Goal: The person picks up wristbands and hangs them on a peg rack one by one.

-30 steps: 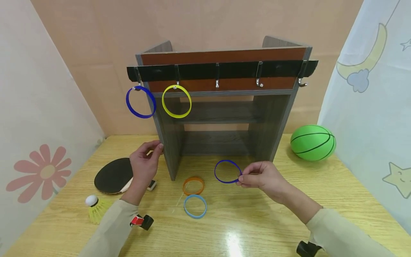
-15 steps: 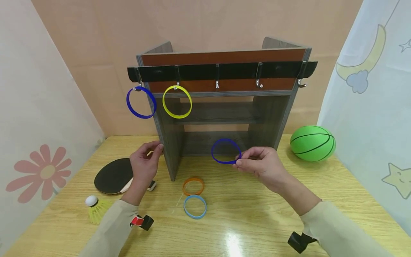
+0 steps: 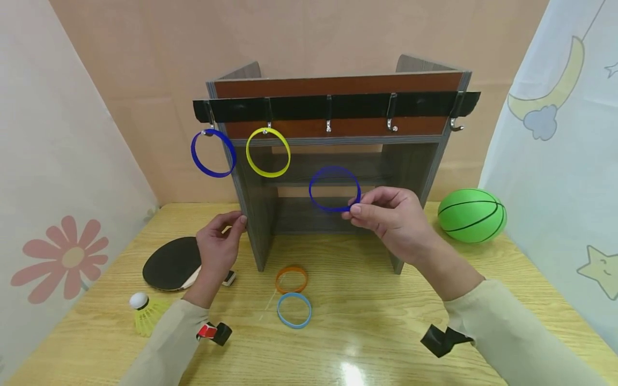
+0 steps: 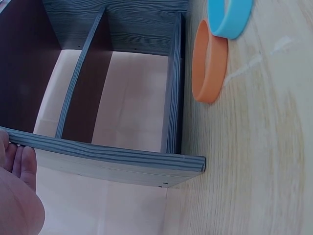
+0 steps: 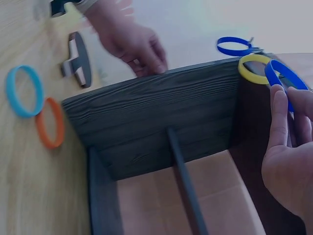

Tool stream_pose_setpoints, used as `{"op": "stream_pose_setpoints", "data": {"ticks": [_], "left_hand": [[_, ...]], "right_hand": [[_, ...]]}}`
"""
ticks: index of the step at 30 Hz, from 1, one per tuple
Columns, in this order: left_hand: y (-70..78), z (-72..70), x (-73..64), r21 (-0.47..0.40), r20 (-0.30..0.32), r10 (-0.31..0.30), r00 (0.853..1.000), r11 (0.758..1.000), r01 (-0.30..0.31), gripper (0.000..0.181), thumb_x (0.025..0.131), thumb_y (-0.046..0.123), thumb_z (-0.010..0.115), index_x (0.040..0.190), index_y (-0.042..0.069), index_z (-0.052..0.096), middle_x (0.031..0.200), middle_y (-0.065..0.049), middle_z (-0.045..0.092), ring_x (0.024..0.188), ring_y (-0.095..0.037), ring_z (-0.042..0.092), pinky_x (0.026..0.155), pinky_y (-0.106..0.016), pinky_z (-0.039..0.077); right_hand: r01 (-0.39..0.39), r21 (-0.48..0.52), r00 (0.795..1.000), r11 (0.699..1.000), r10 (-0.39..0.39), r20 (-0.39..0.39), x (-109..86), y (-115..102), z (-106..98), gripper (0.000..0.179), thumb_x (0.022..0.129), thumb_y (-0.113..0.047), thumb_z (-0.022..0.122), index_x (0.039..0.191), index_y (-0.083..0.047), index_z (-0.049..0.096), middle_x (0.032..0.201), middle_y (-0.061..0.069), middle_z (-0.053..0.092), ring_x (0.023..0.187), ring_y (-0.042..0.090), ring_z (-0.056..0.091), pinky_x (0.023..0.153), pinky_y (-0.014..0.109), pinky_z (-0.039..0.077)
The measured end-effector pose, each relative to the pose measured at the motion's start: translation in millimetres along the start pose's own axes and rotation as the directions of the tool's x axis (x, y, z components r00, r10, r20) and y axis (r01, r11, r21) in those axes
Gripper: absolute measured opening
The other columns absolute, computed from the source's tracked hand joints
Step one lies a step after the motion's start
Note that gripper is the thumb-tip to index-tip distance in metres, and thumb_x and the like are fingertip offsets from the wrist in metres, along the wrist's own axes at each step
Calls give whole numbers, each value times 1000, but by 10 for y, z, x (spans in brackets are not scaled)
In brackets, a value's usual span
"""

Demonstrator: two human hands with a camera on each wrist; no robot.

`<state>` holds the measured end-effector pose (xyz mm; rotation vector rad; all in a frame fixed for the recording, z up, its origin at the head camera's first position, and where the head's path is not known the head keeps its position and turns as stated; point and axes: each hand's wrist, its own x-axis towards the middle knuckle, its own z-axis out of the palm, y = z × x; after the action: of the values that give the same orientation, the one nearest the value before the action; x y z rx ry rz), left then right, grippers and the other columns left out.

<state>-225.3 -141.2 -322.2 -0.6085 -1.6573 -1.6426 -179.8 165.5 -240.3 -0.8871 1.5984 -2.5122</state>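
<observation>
My right hand pinches a blue silicone wristband between thumb and fingertips, in front of the shelf's upper opening. My left hand holds the front edge of the left side panel of a grey wooden shelf. In the left wrist view its fingers lie against the panel's outer side. Along the shelf's top runs a black strip with several metal hooks. Another blue wristband hangs from the leftmost hook, and a yellow wristband from the one beside it.
An orange wristband and a light blue wristband lie on the table before the shelf. At left are a table tennis bat and a yellow shuttlecock. A green ball sits to the right of the shelf.
My right hand has risen with the blue wristband, from low over the table to the shelf's upper opening, drifting slightly left. My left hand has stayed at the side panel.
</observation>
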Motion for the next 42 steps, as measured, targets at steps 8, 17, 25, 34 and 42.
{"op": "stream_pose_setpoints", "data": {"ticks": [8, 17, 25, 34, 42], "left_hand": [[-4, 3, 5, -7, -4, -1, 1000, 1000, 1, 9, 84, -18, 59, 92, -22, 61, 79, -16, 65, 68, -9, 63, 64, -20, 55], [12, 5, 18, -16, -6, 22, 1000, 1000, -22, 8, 83, -20, 58, 91, -23, 60, 77, -21, 63, 67, -11, 63, 63, -20, 55], [5, 13, 13, -14, -6, 5, 1000, 1000, -5, 8, 83, -20, 58, 91, -23, 60, 79, -17, 65, 69, -10, 63, 64, -20, 55], [2, 11, 9, -21, 0, 12, 1000, 1000, -12, 8, 83, -20, 58, 91, -22, 60, 80, -20, 64, 69, -11, 63, 64, -20, 55], [2, 16, 8, -31, 0, 18, 1000, 999, -18, 8, 83, -21, 58, 91, -23, 60, 80, -19, 64, 69, -10, 63, 64, -20, 55]], "right_hand": [[81, 66, 996, 994, -79, -42, 88, -141, 82, 18, 85, 16, 59, 81, 2, 69, 82, 14, 69, 78, 24, 69, 75, 28, 55], [84, 117, 995, 990, -77, -67, 244, -233, 162, 9, 85, 12, 64, 83, 5, 69, 83, 16, 68, 79, 26, 69, 75, 29, 55], [68, 151, 993, 986, -52, -106, 312, -230, 203, 4, 83, 10, 67, 84, 6, 68, 83, 18, 68, 79, 27, 69, 76, 31, 55], [56, 149, 988, 987, -33, -153, 349, -138, 182, 6, 81, 10, 68, 82, 5, 69, 81, 17, 68, 77, 27, 69, 74, 30, 56], [17, 85, 980, 996, 0, -198, 363, -89, 185, 7, 83, 8, 67, 82, 3, 71, 83, 16, 69, 78, 26, 69, 75, 30, 55]]}}
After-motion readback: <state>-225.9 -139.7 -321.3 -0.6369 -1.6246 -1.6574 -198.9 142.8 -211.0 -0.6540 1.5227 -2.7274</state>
